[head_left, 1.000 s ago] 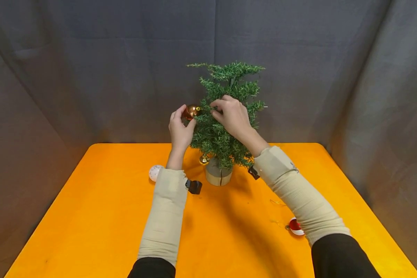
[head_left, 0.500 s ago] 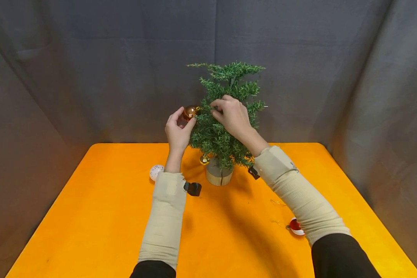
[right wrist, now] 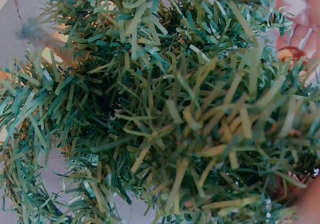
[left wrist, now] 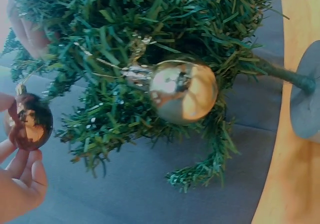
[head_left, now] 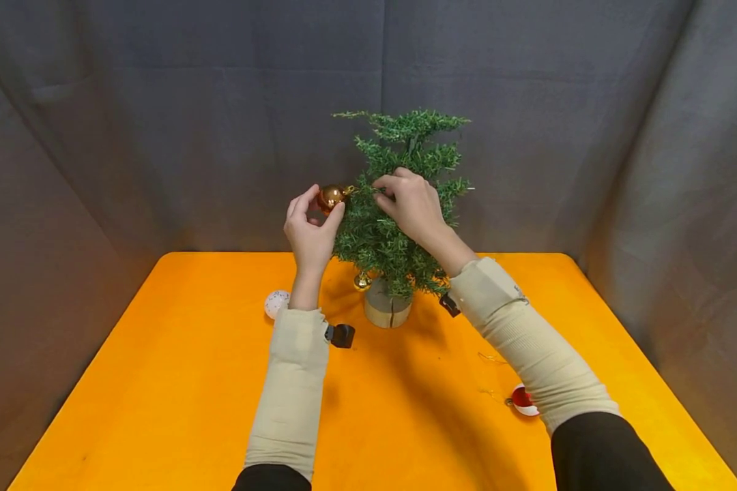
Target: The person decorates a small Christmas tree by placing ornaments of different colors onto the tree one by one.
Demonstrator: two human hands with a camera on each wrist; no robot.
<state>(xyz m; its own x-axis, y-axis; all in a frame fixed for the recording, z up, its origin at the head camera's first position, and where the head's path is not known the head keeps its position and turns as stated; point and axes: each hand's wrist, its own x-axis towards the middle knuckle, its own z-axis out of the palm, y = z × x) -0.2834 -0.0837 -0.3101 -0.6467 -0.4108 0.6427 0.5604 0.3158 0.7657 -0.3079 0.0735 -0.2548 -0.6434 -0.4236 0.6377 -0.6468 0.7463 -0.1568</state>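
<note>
Grey cloth hangs behind your orange table (head_left: 160,382). Your left hand (head_left: 309,232) pinches the copper bauble (head_left: 330,198), cap pointing right, against the small tree (head_left: 399,204); your right hand (head_left: 413,204) grips a branch. A gold bauble (head_left: 361,280) hangs lower; white ball (head_left: 276,303) nearby.

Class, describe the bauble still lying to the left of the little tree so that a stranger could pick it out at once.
Start at the small green tree on the orange table. Left of its pot, past the left hand's sleeve, lies a white speckled bauble. The other baubles are copper, gold or red and white.
</note>
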